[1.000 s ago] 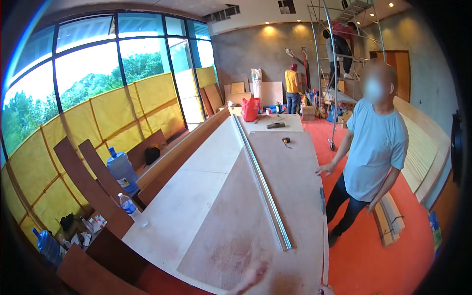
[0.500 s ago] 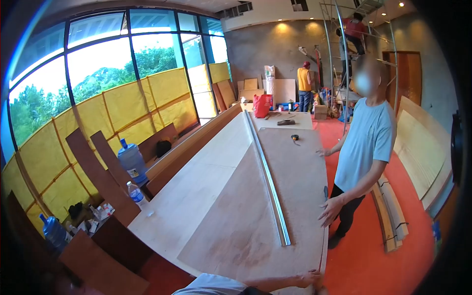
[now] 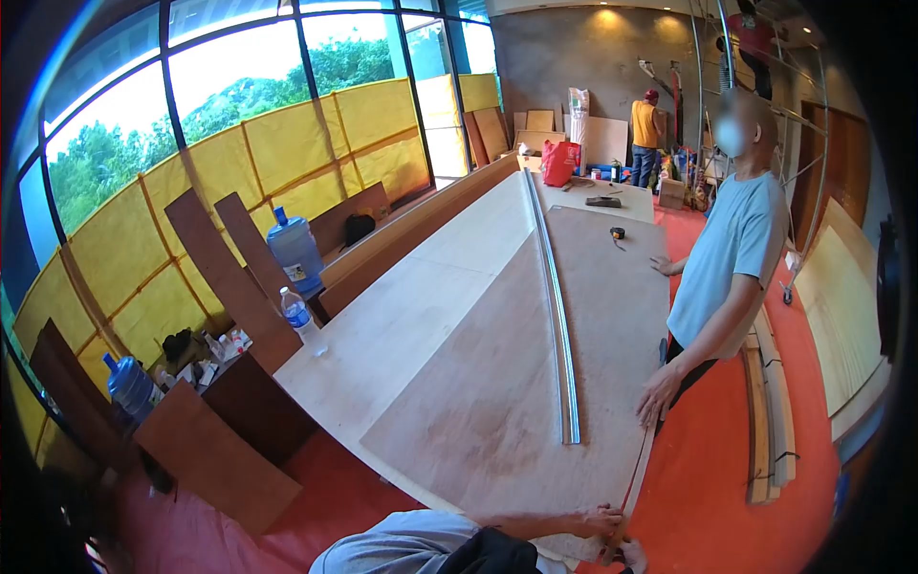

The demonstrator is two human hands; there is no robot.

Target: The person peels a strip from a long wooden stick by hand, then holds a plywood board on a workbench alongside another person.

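Note:
Along the bottom right, my left hand (image 3: 601, 519) is at the near corner of a brown plywood sheet (image 3: 478, 383), its fingers curled at the edge. Just below it, partly cut off by the frame, my right hand (image 3: 631, 555) is closed beside the same corner; what it holds is too small to make out. On the sheet lies a long shiny metal straightedge (image 3: 559, 335), apart from my hands. Farther up are a tape measure (image 3: 618, 233) and a dark tool (image 3: 602, 202). A co-worker's hand (image 3: 658, 397) rests on the sheet's right edge.
A co-worker in a light blue shirt (image 3: 732, 249) stands at the right side. Bundled boards (image 3: 768, 421) lie on the red floor (image 3: 703, 488). A small water bottle (image 3: 296, 311) stands at the left edge, with a large bottle (image 3: 296, 251) behind. Scaffolding (image 3: 813, 182) rises at the back right.
The view has swung left and down, so the scene sits further right. My right hand has come into sight beside my left. The co-worker's near hand has settled on the sheet's edge.

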